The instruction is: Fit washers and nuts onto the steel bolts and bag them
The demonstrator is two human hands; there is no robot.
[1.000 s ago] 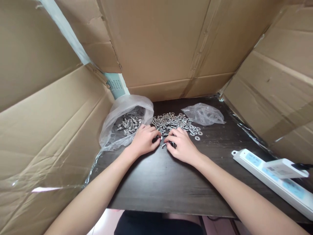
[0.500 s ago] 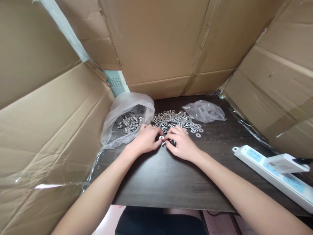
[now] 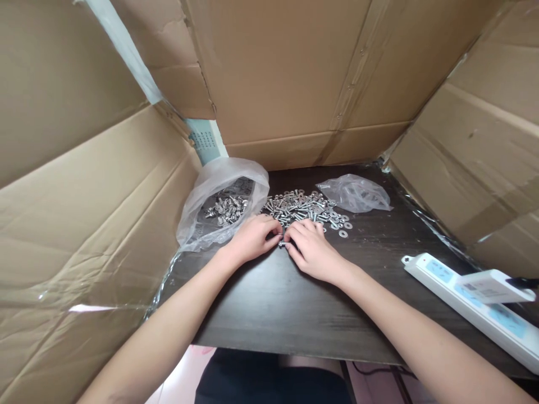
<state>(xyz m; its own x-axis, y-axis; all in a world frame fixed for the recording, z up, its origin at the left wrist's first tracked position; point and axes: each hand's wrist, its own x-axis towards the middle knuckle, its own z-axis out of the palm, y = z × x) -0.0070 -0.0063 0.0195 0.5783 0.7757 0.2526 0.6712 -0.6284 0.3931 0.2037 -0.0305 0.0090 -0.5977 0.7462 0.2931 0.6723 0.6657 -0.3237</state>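
My left hand (image 3: 257,238) has its thumb and fingers pinched on a small metal washer, seen nearly edge-on and partly hidden by the fingertips. Close beside it, my right hand (image 3: 310,249) is closed with thumb and fingers on a short silver screw (image 3: 282,244), whose one end sticks out to the left between the two hands. Just beyond both hands lies a loose pile of screws, nuts and washers (image 3: 298,206). On the left, a clear plastic bag (image 3: 189,227) lies open with metal fastener pieces (image 3: 227,209) inside.
A second, crumpled plastic bag (image 3: 357,193) lies at the back right of the dark table (image 3: 269,314). A white power strip (image 3: 455,303) with a plugged-in adapter (image 3: 492,286) runs along the right. Cardboard walls (image 3: 286,73) enclose the back and both sides.
The washer, earlier seen flat between my fingertips, now shows nearly edge-on. The screw now points sideways between my hands. The whole view has shifted slightly.
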